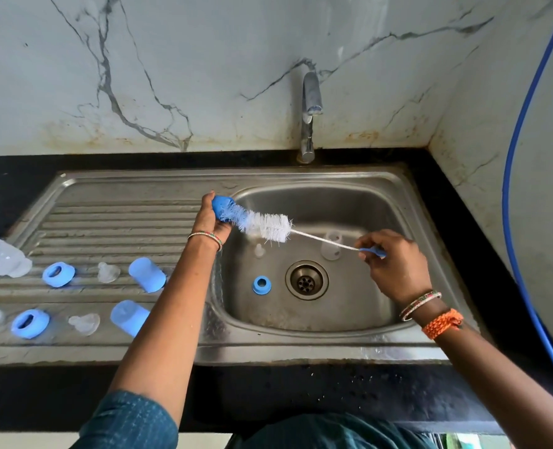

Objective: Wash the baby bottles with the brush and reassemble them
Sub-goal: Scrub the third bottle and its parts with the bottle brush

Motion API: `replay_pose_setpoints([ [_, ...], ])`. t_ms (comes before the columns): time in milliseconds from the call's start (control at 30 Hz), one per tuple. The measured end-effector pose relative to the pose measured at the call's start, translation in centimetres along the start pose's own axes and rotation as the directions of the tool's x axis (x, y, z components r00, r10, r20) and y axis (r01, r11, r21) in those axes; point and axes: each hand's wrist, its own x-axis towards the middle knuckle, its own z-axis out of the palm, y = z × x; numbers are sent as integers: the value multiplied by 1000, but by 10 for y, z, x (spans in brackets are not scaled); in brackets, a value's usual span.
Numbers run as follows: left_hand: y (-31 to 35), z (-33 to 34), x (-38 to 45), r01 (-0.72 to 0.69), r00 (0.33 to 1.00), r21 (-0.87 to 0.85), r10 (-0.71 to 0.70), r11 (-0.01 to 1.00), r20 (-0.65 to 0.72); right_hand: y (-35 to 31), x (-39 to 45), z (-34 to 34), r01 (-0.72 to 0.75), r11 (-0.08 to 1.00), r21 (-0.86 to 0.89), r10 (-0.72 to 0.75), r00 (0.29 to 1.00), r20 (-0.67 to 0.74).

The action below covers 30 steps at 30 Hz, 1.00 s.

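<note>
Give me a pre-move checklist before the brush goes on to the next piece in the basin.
1. Brush held at its handle by right hand: ok.
2. Blue cap on the brush tip gripped by left hand: ok.
3. Blue ring lying in the sink basin, within view: ok.
4. Clear nipple in the basin: ok.
5. Water running from tap: cannot tell.
6. Space on the drainboard for the cap: ok.

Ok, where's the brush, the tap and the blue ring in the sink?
brush [265, 225], head view, on the white bristles.
tap [310, 102], head view, on the metal spout.
blue ring [261, 284], head view, on its rim, sink bottom.
</note>
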Motion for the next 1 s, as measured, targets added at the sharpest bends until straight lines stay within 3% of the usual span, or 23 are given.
replay_pose_setpoints([
  [133,0,-1,2,5,999,23,-3,1000,-51,9,4,5,-169,958,230,97,951,293],
  [267,1,0,-4,-12,1000,13,12,1000,0,16,7,6,-315,929,193,224,896,384],
  [300,1,0,-6,-20,999,10,19,1000,36,16,7,4,-410,886,216,259,825,503],
  [367,1,1,-6,-29,993,-8,30,1000,111,12,4,-2,-664,705,248,301,597,744],
  [400,0,0,-5,-34,990,-11,35,999,134,12,2,-3,-701,676,229,298,543,785],
  [433,0,0,-3,-36,988,-6,37,999,149,12,2,-5,-685,697,210,301,545,782],
  [467,0,-2,-3,-33,989,22,29,999,148,12,1,-5,-632,750,194,311,597,740],
  [567,2,-9,3,37,997,153,-47,987,64,10,3,-3,-278,953,118,214,897,386],
  [633,2,-14,4,93,995,208,-96,974,5,9,7,-4,-124,990,71,112,982,150],
  [767,0,-13,5,87,996,141,-85,986,-19,11,8,1,140,987,-83,-148,985,-90],
  [1000,5,-6,-4,105,994,105,-109,989,30,17,-4,-1,277,905,-323,-363,899,-245],
])
